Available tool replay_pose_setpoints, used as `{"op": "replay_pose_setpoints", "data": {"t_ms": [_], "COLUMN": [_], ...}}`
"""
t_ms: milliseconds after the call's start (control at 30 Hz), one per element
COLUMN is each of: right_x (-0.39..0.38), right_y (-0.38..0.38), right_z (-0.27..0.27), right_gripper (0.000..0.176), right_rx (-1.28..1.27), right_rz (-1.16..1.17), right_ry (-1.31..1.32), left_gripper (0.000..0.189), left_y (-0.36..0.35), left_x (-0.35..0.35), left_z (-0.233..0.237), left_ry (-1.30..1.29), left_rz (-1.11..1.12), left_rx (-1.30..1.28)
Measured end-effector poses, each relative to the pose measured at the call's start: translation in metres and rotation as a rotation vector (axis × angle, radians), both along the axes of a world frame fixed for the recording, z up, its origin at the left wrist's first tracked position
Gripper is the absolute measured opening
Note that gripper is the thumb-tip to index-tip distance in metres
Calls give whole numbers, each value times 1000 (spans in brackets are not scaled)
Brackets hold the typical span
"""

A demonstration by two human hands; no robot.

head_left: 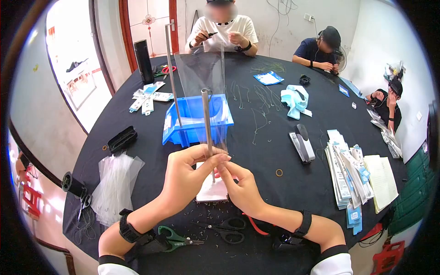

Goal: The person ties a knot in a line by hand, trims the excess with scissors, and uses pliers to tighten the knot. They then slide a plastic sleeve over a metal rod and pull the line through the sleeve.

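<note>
Fingers [219, 160] of the left hand [188, 172] and right hand [240, 183] meet at a metal post [206, 117] rising from a white base [211, 195] on the black-covered table [263, 156]. From my distant seat I see the tips drawn narrow, but cannot tell what, if anything, they pinch. Clear plastic film [200, 66] stands just beyond. I judge a hard sideways pull could tip the post, while black scissors [233, 236] lying below could nick a carelessly lowered wrist.
</note>
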State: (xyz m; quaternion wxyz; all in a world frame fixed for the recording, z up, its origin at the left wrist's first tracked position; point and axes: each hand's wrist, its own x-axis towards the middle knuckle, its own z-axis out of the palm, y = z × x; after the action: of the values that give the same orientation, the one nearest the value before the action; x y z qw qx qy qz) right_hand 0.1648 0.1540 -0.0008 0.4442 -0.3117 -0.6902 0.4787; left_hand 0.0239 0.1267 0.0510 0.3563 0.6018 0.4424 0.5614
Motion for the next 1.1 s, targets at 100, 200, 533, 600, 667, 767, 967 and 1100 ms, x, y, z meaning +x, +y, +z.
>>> {"op": "replay_pose_setpoints", "data": {"t_ms": [100,200,533,600,667,767,967,1100], "right_x": [-1,0,10,15,21,28,39,36], "right_y": [-1,-1,2,3,5,11,25,30], "right_z": [-1,0,-8,-2,6,21,54,74], "right_gripper": [29,28,22,23,25,23,23,22], "right_rx": [26,13,329,391,447,442,471,540], "right_rz": [-4,4,45,33,0,-25,-52,-77], "right_ry": [19,1,-170,-214,-266,-256,-202,-177], "left_gripper": [16,16,13,13,13,13,12,12], "left_y": [0,0,-1,0,1,2,4,6], "left_x": [1,1,1,1,3,4,6,5], "left_z": [-1,-1,-3,-8,-15,-19,-26,-35], "left_ry": [8,30,53,42,30,32,31,6], "left_rz": [14,29,4,0,-1,18,14,-12], "left_rx": [-10,-6,2,8,32,66,48,37]}}
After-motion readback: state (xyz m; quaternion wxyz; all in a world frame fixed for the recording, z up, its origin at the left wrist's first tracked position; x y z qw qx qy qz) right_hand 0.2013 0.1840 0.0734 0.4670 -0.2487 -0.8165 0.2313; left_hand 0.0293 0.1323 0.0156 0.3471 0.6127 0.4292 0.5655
